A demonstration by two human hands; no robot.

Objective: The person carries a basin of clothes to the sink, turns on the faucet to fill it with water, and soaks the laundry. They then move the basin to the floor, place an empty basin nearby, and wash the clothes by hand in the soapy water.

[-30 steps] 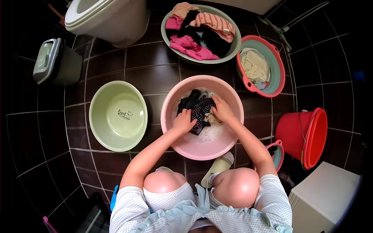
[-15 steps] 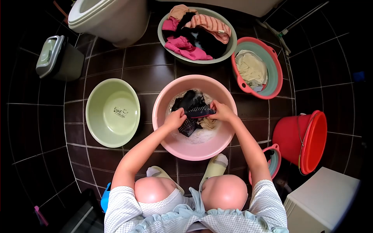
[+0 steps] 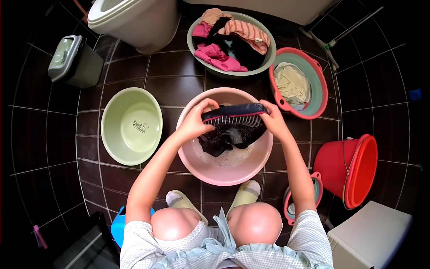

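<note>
Between my two hands a wet black garment [image 3: 230,136] with a wide dark, pink-edged band and white stripes inside is stretched sideways over the pink basin [image 3: 224,175]. My left hand [image 3: 197,120] is closed on the band's left end, its thumb low by the cloth. At the right end, my right hand [image 3: 274,120] pinches the band. The lower part of the garment hangs bunched into the basin. Sudsy water [image 3: 224,158] shows beneath it; whatever else lies in the basin is hidden behind the cloth.
Left stands a pale green basin [image 3: 115,134]. Behind, a grey-green basin [image 3: 215,71] holds pink and black clothes; a red-rimmed basin [image 3: 320,101] holds cream cloth [image 3: 291,80]. A red bucket [image 3: 336,161], small basin [image 3: 317,190] and white stool [image 3: 369,228] are at right. A toilet [image 3: 143,31] and bin [image 3: 74,62] stand at the back left.
Both hands have lifted the black garment higher and moved apart, pulling its band out straight. The view has shifted slightly.
</note>
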